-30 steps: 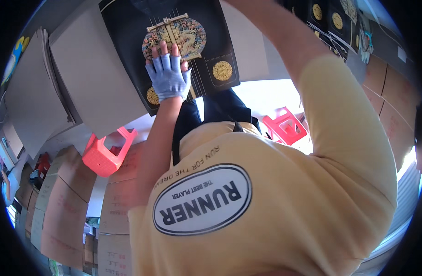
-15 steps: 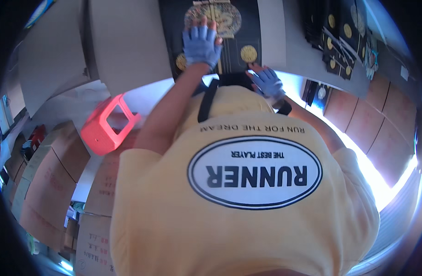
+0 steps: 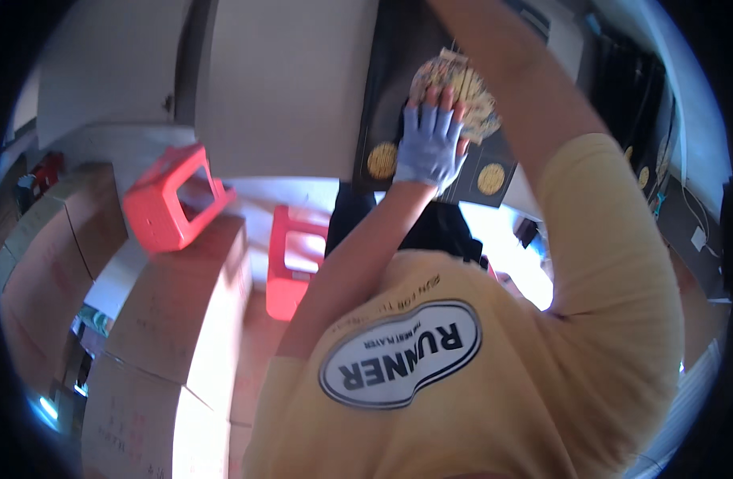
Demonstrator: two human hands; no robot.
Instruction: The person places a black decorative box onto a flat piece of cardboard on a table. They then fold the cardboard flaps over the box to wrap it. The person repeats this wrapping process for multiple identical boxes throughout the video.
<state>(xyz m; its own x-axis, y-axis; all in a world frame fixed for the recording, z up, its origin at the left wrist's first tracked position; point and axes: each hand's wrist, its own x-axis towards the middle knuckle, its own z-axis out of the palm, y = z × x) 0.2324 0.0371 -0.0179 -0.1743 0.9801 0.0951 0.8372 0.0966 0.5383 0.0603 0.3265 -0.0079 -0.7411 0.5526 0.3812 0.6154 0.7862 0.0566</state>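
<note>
**Black rectangular panel (image 3: 414,48) with gold medallions, covered in part by a flat left hand (image 3: 432,148)**

The panel is placed far and right of centre, its near edge set just beyond the person's dark lower clothing (image 3: 430,227). On it the left hand, in a pale-blue fingerless fabric glove (image 3: 422,164), is laid with fingers extended; nothing is clasped. The fingertips are rested on the multicoloured, gold-trimmed rounded ornament (image 3: 480,96), between and beyond the two gold round medallions (image 3: 382,160).

For good steadying, pressure should be spread across the whole palm and kept light at the fingertips, so that the ornament is not scuffed or bent. The panel would be better held from its plain black ground, and its near edge should be guarded against being tilted.

The right hand is cut off beyond the far edge of the view, so its grip cannot be told; the panel's far right is covered by the bare right forearm (image 3: 514,56). The ornament is blurred, and whether a single sheet or a box lid is shown cannot be made out. The dark items at far right (image 3: 622,88) are likewise indistinct.
</note>
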